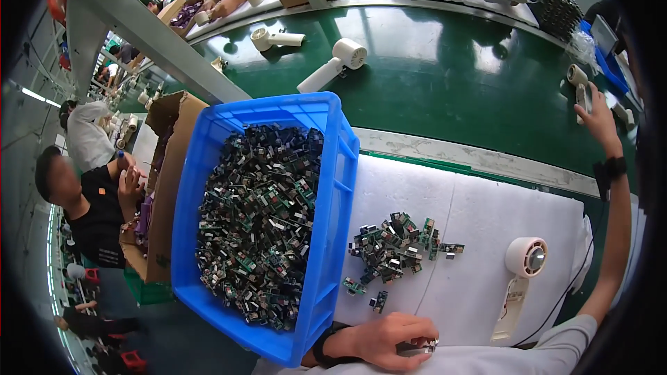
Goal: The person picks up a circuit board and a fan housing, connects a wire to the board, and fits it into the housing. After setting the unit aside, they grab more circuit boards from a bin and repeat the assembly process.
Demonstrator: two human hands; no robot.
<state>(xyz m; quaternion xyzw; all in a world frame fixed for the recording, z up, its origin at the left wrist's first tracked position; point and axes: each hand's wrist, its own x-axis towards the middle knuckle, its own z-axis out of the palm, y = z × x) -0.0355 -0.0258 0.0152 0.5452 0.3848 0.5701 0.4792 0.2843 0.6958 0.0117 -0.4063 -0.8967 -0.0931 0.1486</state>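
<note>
Low in front of my body, my left hand is closed around a small silvery piece that looks like a circuit board, partly hidden by the fingers. My right hand reaches far right over the green belt. Its fingers are closed on the handle of a white handheld fan. Between my arms, a pile of small green circuit boards lies on a white foam sheet. Right of it rests another white handheld fan, its handle uncovered and wires showing inside.
A blue crate full of circuit boards stands left of the foam sheet, beside a cardboard box. More white fans lie on the green belt. A slanted metal post crosses the upper left. Co-workers sit across the belt and at left.
</note>
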